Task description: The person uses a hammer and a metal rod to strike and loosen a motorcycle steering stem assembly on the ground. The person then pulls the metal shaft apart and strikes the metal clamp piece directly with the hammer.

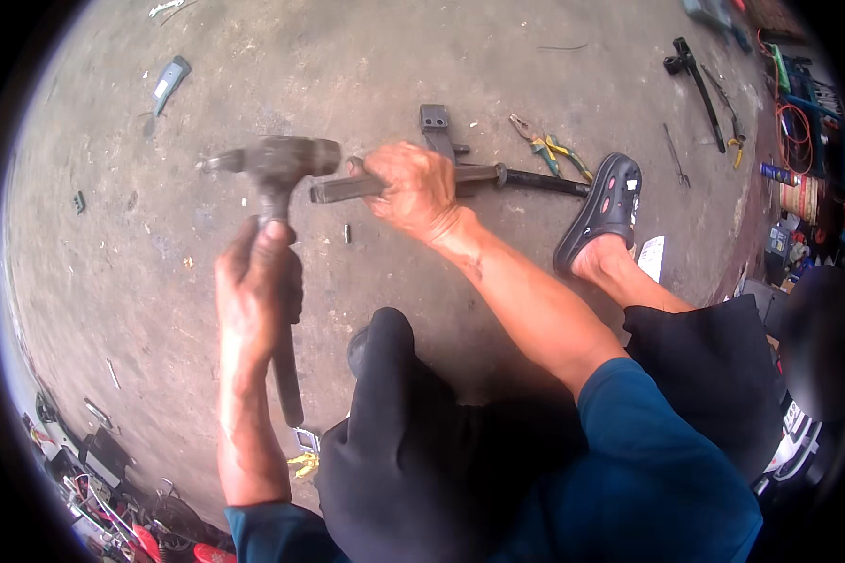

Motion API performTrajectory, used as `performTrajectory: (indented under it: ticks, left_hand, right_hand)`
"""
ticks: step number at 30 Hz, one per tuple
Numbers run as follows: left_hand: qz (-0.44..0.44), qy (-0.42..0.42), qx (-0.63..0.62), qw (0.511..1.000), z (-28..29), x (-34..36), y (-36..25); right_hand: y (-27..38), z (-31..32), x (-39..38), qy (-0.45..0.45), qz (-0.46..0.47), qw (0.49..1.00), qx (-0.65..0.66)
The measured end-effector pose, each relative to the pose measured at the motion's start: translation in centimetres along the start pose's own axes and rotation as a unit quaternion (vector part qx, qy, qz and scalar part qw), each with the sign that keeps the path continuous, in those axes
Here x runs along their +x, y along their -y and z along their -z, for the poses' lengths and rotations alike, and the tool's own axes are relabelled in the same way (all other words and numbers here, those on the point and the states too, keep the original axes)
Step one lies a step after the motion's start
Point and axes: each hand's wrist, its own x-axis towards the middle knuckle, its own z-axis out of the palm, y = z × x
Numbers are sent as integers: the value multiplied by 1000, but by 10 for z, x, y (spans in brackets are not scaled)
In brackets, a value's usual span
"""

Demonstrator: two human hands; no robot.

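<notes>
Above the floor [141,291]: left hand [252,281], fingers clamped on hammer [280,161]; right hand [411,188], fingers clamped round bar [336,190], presumably to steady it.

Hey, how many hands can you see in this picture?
2: the left hand at left, around the hammer handle; the right hand near the centre, around a metal bar.
</notes>
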Motion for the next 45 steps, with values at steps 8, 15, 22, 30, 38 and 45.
performTrajectory:
  ticks: [8,15,22,30,38,45]
  left_hand:
    - [-100,-177,-211,956,68,0,-6]
    - [-23,-50,-18,998,25,-4,3]
    - [-20,-22,-23,999,12,-8,-7]
    - [-43,-132,-62,988,42,3,32]
    - [-72,-240,356,900,55,43,127]
    - [-172,-180,441,862,38,57,180]
  right_hand:
    - [5,-9,3,-42,-31,998,27]
    - [-4,-5,1,-46,0,999,28]
    - [-2,-1,-9,-56,-1,998,-12]
    - [20,26,-2,-3,8,1000,11]
    - [-56,106,61,-2,-313,949,44]
    - [-71,214,92,183,-254,935,-165]
